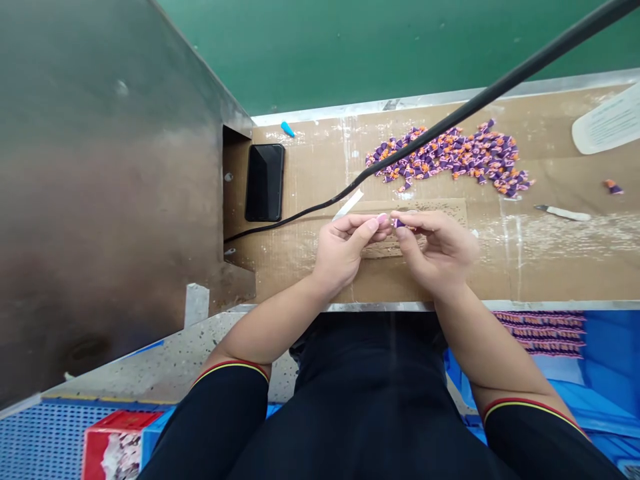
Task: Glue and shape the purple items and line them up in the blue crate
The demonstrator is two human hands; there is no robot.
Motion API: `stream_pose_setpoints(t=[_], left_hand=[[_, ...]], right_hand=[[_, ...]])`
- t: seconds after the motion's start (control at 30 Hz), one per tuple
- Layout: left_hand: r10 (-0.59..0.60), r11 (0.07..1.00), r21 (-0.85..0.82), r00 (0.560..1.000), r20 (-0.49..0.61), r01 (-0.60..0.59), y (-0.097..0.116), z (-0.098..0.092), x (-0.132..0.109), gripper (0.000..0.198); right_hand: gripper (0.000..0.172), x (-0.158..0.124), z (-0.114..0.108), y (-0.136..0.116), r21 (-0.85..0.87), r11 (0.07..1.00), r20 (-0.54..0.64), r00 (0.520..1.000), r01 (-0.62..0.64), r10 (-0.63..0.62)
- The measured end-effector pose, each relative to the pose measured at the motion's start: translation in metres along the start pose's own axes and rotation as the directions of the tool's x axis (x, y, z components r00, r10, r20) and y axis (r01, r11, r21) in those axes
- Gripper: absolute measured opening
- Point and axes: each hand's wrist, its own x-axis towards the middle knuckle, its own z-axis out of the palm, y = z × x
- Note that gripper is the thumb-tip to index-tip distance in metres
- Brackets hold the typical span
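Note:
Over the middle of the cardboard-covered bench (300, 267), my left hand (345, 248) pinches a small flat pink piece (382, 219) between thumb and forefinger. Close beside it, my right hand (434, 248) is closed on a small purple-and-orange figurine (399, 223), mostly covered by the fingers. Whether the two pieces touch, I cannot tell. Under both hands lies a spotted cardboard piece (450, 211), and a white strip (349, 205) is just beyond my left hand. Farther back is a heap of similar purple, orange and pink figurines (480, 157).
A black cable (400, 157) crosses above the bench. At left are a phone (265, 183), a blue cap (287, 129) and a large metal housing (115, 187). A small knife (565, 213), a lone figurine (613, 187) and a white container (610, 123) lie right; blue bins (610, 373) stand below.

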Motion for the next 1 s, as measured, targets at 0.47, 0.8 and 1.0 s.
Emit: stream_pose_setpoints(t=[0.47,0.8,1.0], left_hand=[[0.116,0.987,0.103,0.992,0.049,-0.120,-0.011,-0.010,-0.001,0.045],[0.345,0.900,0.243,0.932,0.116,-0.363,-0.004,-0.005,-0.009,0.034],[0.409,0.839,0.338,0.904,0.123,-0.425,-0.006,-0.006,-0.010,0.038]], right_hand=[[0.009,0.003,0.004,0.002,-0.050,0.997,0.001,0.998,0.060,-0.060],[0.006,0.000,0.005,-0.001,-0.068,0.996,-0.025,0.998,0.054,-0.055],[0.007,-0.002,0.006,-0.006,-0.096,0.995,-0.021,1.000,0.011,-0.013]])
